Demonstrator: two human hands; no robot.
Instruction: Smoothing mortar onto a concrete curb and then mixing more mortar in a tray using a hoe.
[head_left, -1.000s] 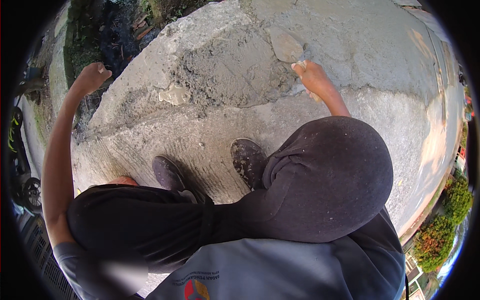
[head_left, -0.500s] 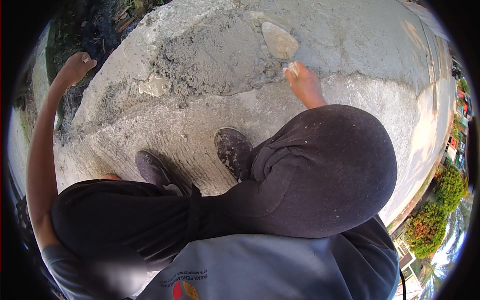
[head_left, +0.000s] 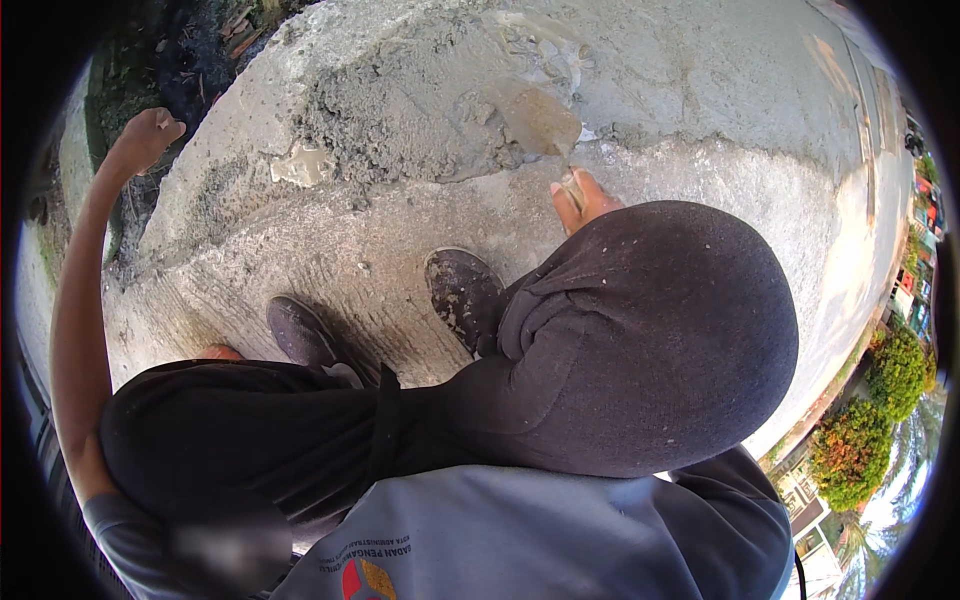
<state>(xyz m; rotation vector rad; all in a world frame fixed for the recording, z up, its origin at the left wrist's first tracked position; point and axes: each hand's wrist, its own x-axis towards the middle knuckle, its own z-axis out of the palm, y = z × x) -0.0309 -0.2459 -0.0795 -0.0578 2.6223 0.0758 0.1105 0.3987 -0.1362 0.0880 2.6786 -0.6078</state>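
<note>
My right hand (head_left: 585, 200) is closed round the handle of a trowel (head_left: 540, 118). The trowel's blade, coated with grey-brown mortar, lies against the wet mortar (head_left: 410, 115) near its lower border. A wet, shiny smear shows just beyond the blade. Out at the left, my left hand (head_left: 148, 140) hangs above the dark ditch with its fingers curled. A pale spot shows at those fingers, and I cannot make out whether it is something held. The left forearm passes beside my left knee.
My shoes (head_left: 465, 295) stand on the rough concrete (head_left: 390, 230) beside the mortar. A small puddle (head_left: 302, 165) sits in the mortar's left part. The dark ditch (head_left: 190, 70) with debris borders the slab at upper left. Trees (head_left: 850, 450) and buildings show along the right rim.
My right hand has drawn the trowel towards me and slightly left, from farther up the mortar down to its lower border. My left hand has hardly moved.
</note>
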